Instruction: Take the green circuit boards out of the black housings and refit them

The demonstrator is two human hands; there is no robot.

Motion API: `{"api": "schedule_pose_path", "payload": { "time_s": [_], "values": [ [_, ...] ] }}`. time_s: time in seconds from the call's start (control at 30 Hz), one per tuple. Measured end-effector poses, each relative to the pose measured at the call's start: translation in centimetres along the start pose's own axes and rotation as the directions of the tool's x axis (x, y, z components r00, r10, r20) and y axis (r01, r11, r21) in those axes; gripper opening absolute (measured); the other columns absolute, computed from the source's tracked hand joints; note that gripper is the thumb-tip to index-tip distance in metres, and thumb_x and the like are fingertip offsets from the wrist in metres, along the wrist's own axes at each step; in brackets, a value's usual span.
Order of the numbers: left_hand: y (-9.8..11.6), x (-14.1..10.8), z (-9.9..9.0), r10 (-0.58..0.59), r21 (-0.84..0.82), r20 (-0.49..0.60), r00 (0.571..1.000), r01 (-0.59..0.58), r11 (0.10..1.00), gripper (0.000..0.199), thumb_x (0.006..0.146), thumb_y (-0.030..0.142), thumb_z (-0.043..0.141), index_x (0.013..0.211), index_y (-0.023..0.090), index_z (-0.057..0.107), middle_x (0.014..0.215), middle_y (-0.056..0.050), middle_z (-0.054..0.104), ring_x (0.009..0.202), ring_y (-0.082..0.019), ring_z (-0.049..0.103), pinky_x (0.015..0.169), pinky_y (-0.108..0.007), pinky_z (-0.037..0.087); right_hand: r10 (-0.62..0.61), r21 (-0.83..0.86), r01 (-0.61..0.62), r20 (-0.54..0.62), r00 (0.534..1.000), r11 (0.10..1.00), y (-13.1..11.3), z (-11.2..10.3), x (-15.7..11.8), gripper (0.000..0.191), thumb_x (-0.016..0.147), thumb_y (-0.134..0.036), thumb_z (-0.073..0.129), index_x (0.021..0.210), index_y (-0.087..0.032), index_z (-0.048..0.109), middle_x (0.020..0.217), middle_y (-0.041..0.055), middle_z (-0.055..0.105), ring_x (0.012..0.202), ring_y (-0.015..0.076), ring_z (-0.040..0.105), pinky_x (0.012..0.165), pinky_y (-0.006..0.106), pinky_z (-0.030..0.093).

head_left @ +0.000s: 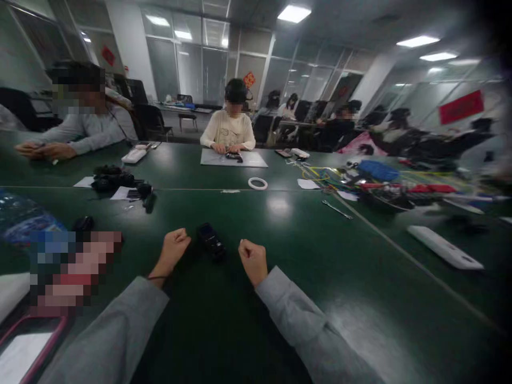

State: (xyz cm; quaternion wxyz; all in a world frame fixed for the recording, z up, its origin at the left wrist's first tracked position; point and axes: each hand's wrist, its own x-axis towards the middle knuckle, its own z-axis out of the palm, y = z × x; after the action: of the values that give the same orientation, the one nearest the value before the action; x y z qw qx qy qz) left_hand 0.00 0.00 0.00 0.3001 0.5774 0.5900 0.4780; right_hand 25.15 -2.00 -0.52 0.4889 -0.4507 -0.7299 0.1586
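Observation:
A small black handheld device (pixel 211 241) with a screen lies on the green table (pixel 296 224), between my two hands and touching neither. My left hand (pixel 174 248) is closed in a fist just left of the device, a dark band at its wrist. To the right of the device, my right hand (pixel 253 259) is also a closed fist. Nothing shows in either hand. Both forearms, in grey sleeves, rest over the near part of the table.
A wrench (pixel 337 209), a white ring (pixel 257 183) and a long white case (pixel 445 247) lie farther out. Black items (pixel 120 181) stand at left, tangled cables (pixel 320 173) at right. A person (pixel 228 128) works across the table on a white board (pixel 252 158).

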Motion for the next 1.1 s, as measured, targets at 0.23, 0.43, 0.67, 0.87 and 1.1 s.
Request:
{"api": "schedule_pose_path", "payload": {
  "time_s": [0.23, 0.43, 0.67, 0.87, 1.1],
  "values": [
    [-1.3, 0.6, 0.3, 0.009, 0.094, 0.078, 0.997, -0.017, 0.995, 0.024, 0.065, 0.018, 0.042, 0.055, 0.021, 0.020, 0.052, 0.007, 0.023, 0.050, -0.007, 0.024, 0.050, -0.022, 0.018, 0.021, -0.006, -0.021, 0.033, 0.999, 1.000, -0.3, 0.5, 0.2, 0.035, 0.087, -0.017, 0.044, 0.057, -0.019, 0.026, 0.054, -0.0057, 0.025, 0.048, 0.0073, 0.026, 0.050, 0.023, 0.022],
    [-0.6, 0.5, 0.3, -0.024, 0.099, 0.073, 0.997, 0.017, 0.995, 0.025, 0.065, 0.018, 0.043, 0.055, 0.020, 0.020, 0.052, 0.007, 0.023, 0.051, -0.007, 0.024, 0.050, -0.022, 0.017, 0.069, 0.016, -0.069, 0.044, 0.997, 0.997, -0.3, 0.4, 0.5, 0.038, 0.090, -0.021, 0.046, 0.058, -0.019, 0.026, 0.054, -0.0060, 0.026, 0.048, 0.0071, 0.026, 0.049, 0.022, 0.023],
    [0.0, 0.3, 0.2, -0.038, 0.085, 0.088, 0.995, 0.031, 0.996, 0.026, 0.065, 0.018, 0.044, 0.055, 0.020, 0.020, 0.052, 0.007, 0.025, 0.050, -0.007, 0.024, 0.049, -0.023, 0.018, 0.126, 0.041, -0.128, 0.059, 0.990, 0.991, -0.5, 0.4, 0.5, 0.039, 0.091, -0.024, 0.048, 0.058, -0.019, 0.028, 0.054, -0.0063, 0.026, 0.047, 0.0068, 0.026, 0.047, 0.021, 0.023],
    [-0.2, 0.4, 0.3, -0.025, 0.082, 0.090, 0.996, 0.018, 0.997, 0.026, 0.066, 0.017, 0.045, 0.055, 0.020, 0.021, 0.052, 0.007, 0.024, 0.051, -0.007, 0.023, 0.049, -0.023, 0.017, 0.143, 0.036, -0.146, 0.074, 0.987, 0.989, -0.8, 0.3, 0.7, 0.041, 0.091, -0.026, 0.049, 0.058, -0.019, 0.026, 0.053, -0.0068, 0.025, 0.046, 0.0065, 0.026, 0.047, 0.021, 0.022],
    [0.4, 0.3, 0.2, 0.002, 0.143, 0.089, 0.996, -0.015, 0.990, 0.028, 0.068, 0.018, 0.045, 0.055, 0.020, 0.020, 0.052, 0.006, 0.024, 0.051, -0.008, 0.025, 0.050, -0.023, 0.018, 0.094, 0.010, -0.096, 0.086, 0.992, 0.995, -1.3, 0.4, 0.8, 0.038, 0.092, -0.027, 0.048, 0.060, -0.019, 0.028, 0.055, -0.0067, 0.027, 0.047, 0.0070, 0.029, 0.049, 0.021, 0.025]
  ]
}}
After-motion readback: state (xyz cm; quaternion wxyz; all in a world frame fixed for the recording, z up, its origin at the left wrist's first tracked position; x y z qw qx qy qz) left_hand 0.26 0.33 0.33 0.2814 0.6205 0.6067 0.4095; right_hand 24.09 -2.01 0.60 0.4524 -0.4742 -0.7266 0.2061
